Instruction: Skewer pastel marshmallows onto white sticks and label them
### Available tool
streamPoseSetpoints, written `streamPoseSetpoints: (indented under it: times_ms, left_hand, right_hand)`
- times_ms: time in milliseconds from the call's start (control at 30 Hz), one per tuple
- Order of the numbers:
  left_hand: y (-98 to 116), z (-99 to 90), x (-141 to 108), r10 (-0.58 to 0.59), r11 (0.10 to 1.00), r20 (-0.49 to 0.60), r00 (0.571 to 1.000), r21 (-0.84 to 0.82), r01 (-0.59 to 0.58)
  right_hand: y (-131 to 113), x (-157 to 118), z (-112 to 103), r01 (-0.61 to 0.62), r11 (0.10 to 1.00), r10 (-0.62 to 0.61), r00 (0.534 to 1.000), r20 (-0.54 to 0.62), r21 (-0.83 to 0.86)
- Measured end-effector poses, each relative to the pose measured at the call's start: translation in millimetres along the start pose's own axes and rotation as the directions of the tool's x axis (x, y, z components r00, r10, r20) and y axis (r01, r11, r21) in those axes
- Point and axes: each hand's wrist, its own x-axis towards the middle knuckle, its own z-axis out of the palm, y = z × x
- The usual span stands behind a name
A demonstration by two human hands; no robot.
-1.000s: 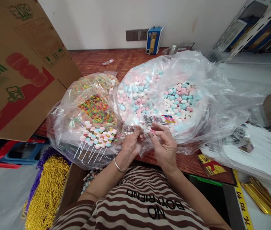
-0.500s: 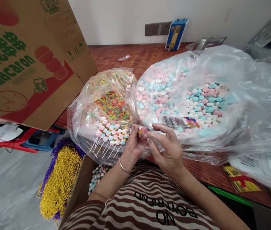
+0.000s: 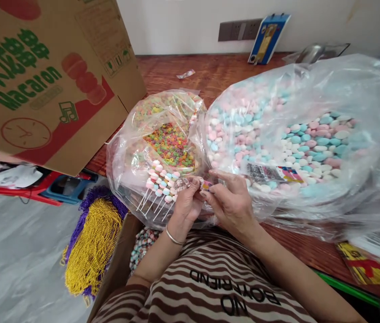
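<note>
My left hand (image 3: pixel 188 207) pinches a small clear printed wrapper (image 3: pixel 206 184) between thumb and finger. The fingers of my right hand (image 3: pixel 232 201) are closed on the wrapper's other side; what is inside it is too small to make out. Left of my hands, several candy skewers (image 3: pixel 159 179) of pink, white and blue pieces on white sticks lie on an open clear bag (image 3: pixel 119 157) of colourful ring-shaped pieces (image 3: pixel 172 146). To the right spreads a large clear bag of pastel candies (image 3: pixel 311 139), with a printed packet (image 3: pixel 272 172) on top near my right fingers.
A big cardboard box (image 3: pixel 51 89) stands at the left. Below it hang yellow and purple bead strands (image 3: pixel 93 246). A box of wrapped pieces (image 3: pixel 142 244) sits by my left forearm. At the back wall a blue device (image 3: pixel 268 39) leans near sockets (image 3: pixel 238 29).
My right fingers have closed in on the wrapper, where they were spread a little apart before. A clear part of the wrapper now shows left of my left thumb. The view has shifted slightly.
</note>
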Motion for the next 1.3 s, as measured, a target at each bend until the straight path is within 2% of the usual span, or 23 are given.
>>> streamPoseSetpoints:
  times_ms: [167, 300, 400, 500, 600, 667, 700, 767, 867, 933, 967, 1033, 1067, 1133, 1200, 1300]
  left_hand:
    - [3, 1.4, 3, -0.147, 0.986, 0.038, 0.988, -0.078, 0.15]
    - [10, 1.8, 2, -0.202, 0.969, 0.036, 0.979, -0.141, 0.205]
    - [12, 0.0, 3, -0.154, 0.958, 0.074, 0.985, -0.233, 0.167]
    - [17, -8.6, 3, -0.066, 0.965, 0.087, 0.994, -0.246, 0.086]
    - [34, -30.3, -1, 0.072, 0.971, 0.084, 0.994, -0.233, -0.051]
    - [52, -52.6, -8, 0.175, 0.958, 0.068, 0.982, -0.241, -0.154]
    - [62, -65.4, -12, 0.222, 0.947, 0.05, 0.974, -0.248, -0.204]
    - [81, -92.5, -21, 0.315, 0.914, -0.005, 0.949, -0.267, -0.304]
    - [103, -131.2, -37, 0.439, 0.849, -0.091, 0.894, -0.282, -0.446]
    - [111, -151.1, -45, 0.491, 0.814, -0.124, 0.862, -0.287, -0.505]
    - [114, -158.2, -49, 0.505, 0.801, -0.133, 0.853, -0.296, -0.521]
    - [116, -165.7, -53, 0.516, 0.781, -0.144, 0.844, -0.326, -0.533]
    - [116, -165.8, -54, 0.514, 0.775, -0.145, 0.846, -0.343, -0.53]
    - [115, -159.6, -52, 0.494, 0.778, -0.135, 0.859, -0.372, -0.506]
    - [111, -147.3, -47, 0.46, 0.795, -0.113, 0.881, -0.389, -0.465]
    - [103, -124.7, -34, 0.394, 0.837, -0.066, 0.917, -0.386, -0.388]
  right_hand:
    - [-12, 0, 1, 0.061, 0.997, -0.059, 0.997, -0.04, 0.037]
    - [-17, 0, -3, 0.084, 0.994, -0.08, 0.995, -0.064, 0.066]
    - [-19, 1, -7, 0.073, 0.992, -0.066, 0.995, -0.072, 0.102]
    - [-17, 6, -7, 0.01, 0.987, -0.002, 0.999, -0.053, 0.159]
    - [-11, 18, 5, -0.048, 0.977, 0.049, 0.999, -0.003, 0.206]
    - [-10, 31, 22, -0.048, 0.979, 0.025, 0.993, 0.116, 0.196]
    - [-11, 38, 33, -0.034, 0.985, -0.001, 0.978, 0.208, 0.168]
    - [-20, 49, 58, 0.012, 0.996, -0.047, 0.906, 0.421, 0.084]
    - [-46, 58, 101, 0.046, 0.999, -0.053, 0.729, 0.682, 0.028]
    - [-65, 56, 127, -0.005, 0.998, -0.049, 0.624, 0.78, 0.067]
    - [-72, 54, 138, -0.048, 0.995, -0.045, 0.586, 0.809, 0.089]
    - [-81, 48, 152, -0.119, 0.988, -0.019, 0.543, 0.84, 0.1]
    - [-82, 45, 155, -0.145, 0.985, -0.002, 0.54, 0.842, 0.095]
    - [-77, 37, 149, -0.198, 0.978, 0.054, 0.565, 0.823, 0.072]
    - [-63, 28, 134, -0.296, 0.954, 0.16, 0.616, 0.772, 0.038]
    - [-33, 11, 102, -0.354, 0.929, 0.325, 0.649, 0.688, -0.105]
